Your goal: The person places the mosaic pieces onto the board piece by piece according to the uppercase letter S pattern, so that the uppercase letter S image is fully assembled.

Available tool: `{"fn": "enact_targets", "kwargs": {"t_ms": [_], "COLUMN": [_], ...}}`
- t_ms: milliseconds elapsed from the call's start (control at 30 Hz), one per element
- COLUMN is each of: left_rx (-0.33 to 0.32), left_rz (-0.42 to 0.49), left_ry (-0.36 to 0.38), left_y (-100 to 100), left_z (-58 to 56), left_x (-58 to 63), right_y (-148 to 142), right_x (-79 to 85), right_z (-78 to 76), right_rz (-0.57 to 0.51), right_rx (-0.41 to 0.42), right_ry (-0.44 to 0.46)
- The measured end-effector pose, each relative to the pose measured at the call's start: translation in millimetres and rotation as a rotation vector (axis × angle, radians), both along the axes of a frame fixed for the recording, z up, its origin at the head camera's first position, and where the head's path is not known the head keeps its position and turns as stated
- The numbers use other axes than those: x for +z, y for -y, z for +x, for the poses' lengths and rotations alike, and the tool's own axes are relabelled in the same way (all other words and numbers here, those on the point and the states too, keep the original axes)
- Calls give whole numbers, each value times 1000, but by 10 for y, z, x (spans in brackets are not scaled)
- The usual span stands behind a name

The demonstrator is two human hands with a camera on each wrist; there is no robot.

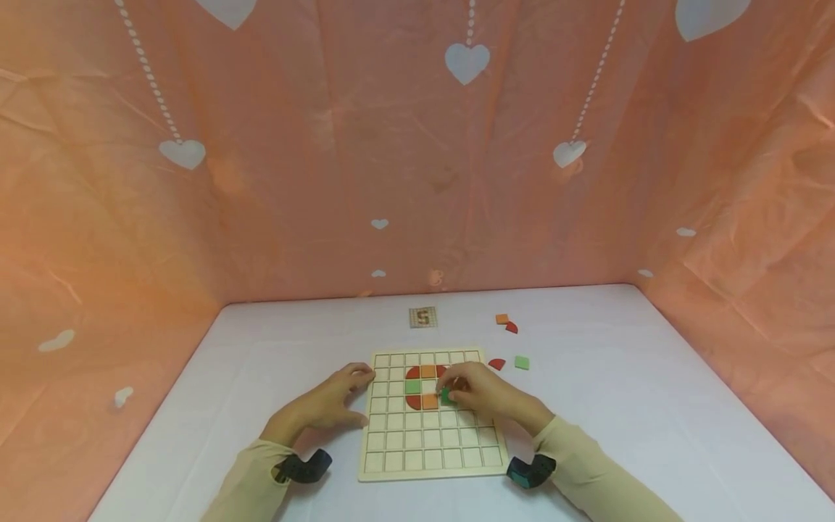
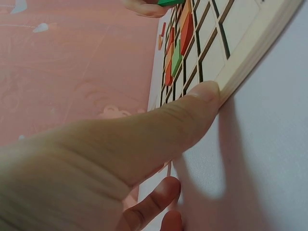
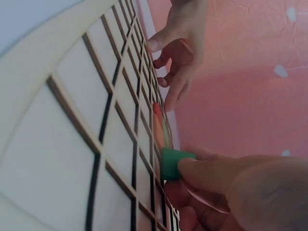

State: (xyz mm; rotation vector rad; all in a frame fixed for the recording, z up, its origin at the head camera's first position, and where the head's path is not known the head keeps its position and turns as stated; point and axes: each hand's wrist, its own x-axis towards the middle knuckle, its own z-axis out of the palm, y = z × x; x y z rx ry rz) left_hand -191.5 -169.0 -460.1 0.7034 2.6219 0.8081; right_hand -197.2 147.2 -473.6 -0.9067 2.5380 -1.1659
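A wooden grid board (image 1: pixel 394 460) lies flat on the white table. My right hand (image 1: pixel 481 389) is over its middle, pinching a dark green tile (image 3: pixel 172 163) between thumb and fingers, low at the grid. Around it on the board sit a light green square tile (image 1: pixel 413 386), orange square tiles (image 1: pixel 430 401) and red quarter-round tiles (image 1: pixel 413 402); my fingers cover part of this group. At the left edge, my left hand (image 1: pixel 329 400) rests with fingers spread, the thumb (image 2: pixel 204 91) touching the board's rim.
Beyond the board lies a small patterned card (image 1: pixel 422 317). To the right are loose tiles: an orange square (image 1: pixel 501 319), red quarter-rounds (image 1: pixel 497 364) and a light green square (image 1: pixel 522 362). A pink cloth (image 1: pixel 417 181) with white hearts surrounds the table's back and sides.
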Motion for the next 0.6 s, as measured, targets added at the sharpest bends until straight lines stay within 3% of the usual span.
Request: {"fn": "enact_targets", "kwargs": {"t_ms": [300,600], "left_rx": [16,22], "left_rz": [-4,-12], "left_ry": [9,6], "left_y": [-27,-17], "left_z": [-1,-4], "left_x": [7,2], "right_y": [0,59], "right_x": [-40,-20], "right_z": [10,39], "right_rz": [2,-9], "right_rx": [30,-48], "right_ry": [-24,18]}}
